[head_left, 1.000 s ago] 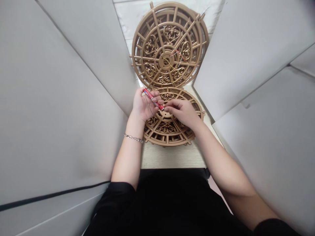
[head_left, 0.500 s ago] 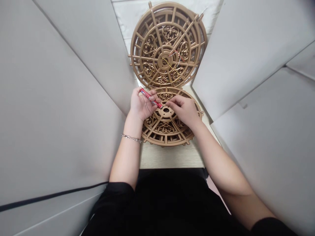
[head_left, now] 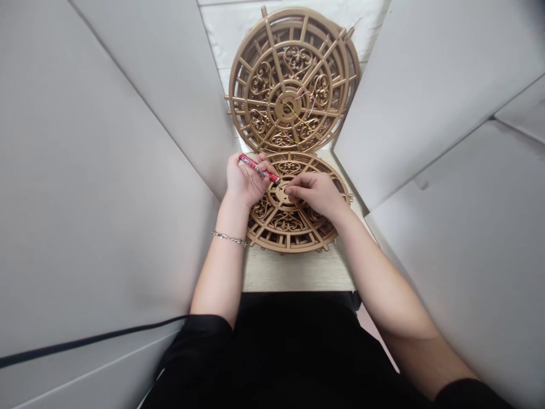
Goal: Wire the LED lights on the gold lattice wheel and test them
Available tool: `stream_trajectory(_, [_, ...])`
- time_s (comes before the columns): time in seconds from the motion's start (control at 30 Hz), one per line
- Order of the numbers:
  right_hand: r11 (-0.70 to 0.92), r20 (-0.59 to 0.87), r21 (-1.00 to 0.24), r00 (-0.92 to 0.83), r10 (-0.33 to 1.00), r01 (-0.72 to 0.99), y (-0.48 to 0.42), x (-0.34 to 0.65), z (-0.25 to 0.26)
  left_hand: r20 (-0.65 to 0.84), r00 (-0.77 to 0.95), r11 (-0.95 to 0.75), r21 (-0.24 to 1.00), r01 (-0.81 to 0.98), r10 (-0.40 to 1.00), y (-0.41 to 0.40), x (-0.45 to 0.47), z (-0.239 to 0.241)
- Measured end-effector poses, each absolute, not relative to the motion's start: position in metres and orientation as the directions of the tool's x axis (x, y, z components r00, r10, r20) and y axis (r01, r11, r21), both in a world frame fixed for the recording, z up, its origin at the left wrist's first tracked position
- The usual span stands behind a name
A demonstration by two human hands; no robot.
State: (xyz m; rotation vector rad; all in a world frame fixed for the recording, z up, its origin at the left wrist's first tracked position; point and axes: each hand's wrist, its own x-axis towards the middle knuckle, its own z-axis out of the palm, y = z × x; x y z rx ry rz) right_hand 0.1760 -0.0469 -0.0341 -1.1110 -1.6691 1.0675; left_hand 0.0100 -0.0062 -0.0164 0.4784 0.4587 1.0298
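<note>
Across the fingers of my left hand point(head_left: 243, 184), palm up, lies a slim red pen-shaped tube point(head_left: 258, 168) with white lettering; its lower end points at the hub of a gold ornamental round frame point(head_left: 289, 248). I cannot tell exactly what the tube is. My right hand point(head_left: 321, 196) reaches over the same frame from the right. Thumb and forefinger are pinched together at the hub's centre hole, and anything between them is too small to make out. The frame lies flat, apparently stacked on others like it, with scrollwork between its spokes.
Behind, more gold frames point(head_left: 238, 74) lean upright in a stack, with thin yellow point(head_left: 303, 120) and red wires loose at their hub. Tall pale panels point(head_left: 140, 187) close in on both sides. A pale wooden surface point(head_left: 298, 272) bears the flat frames.
My right hand's fingertips have moved slightly down and left onto the hub hole. The red tube in my left hand has tilted a little flatter, its lower end rising.
</note>
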Motion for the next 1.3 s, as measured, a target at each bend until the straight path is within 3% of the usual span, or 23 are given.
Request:
stream_trajectory(0.27, [0.318,0.261,-0.899,-0.216,0.941,0.3,-0.048,0.1756,-0.0334,-0.191,0.47,0.465,0.669,-0.58,0.862,-0.0125,0.0166,-0.0095])
stream_trajectory(0.67, [0.43,0.383,-0.792,-0.194,0.903,0.433,-0.0503,0.1744,-0.0334,-0.158,0.487,0.462,0.652,-0.602,0.859,-0.014,0.0203,-0.0096])
stream_trajectory(0.9, [0.546,0.493,-0.648,-0.254,0.832,0.531,-0.0515,0.1741,-0.0351,-0.17,0.486,0.456,0.69,-0.563,0.857,-0.0144,0.0188,-0.0086])
stream_trajectory(1.3, [0.602,0.525,-0.539,-0.323,0.787,0.59,-0.0481,0.1756,-0.0384,-0.202,0.486,0.478,0.683,-0.553,0.85,-0.0134,0.0189,-0.0098])
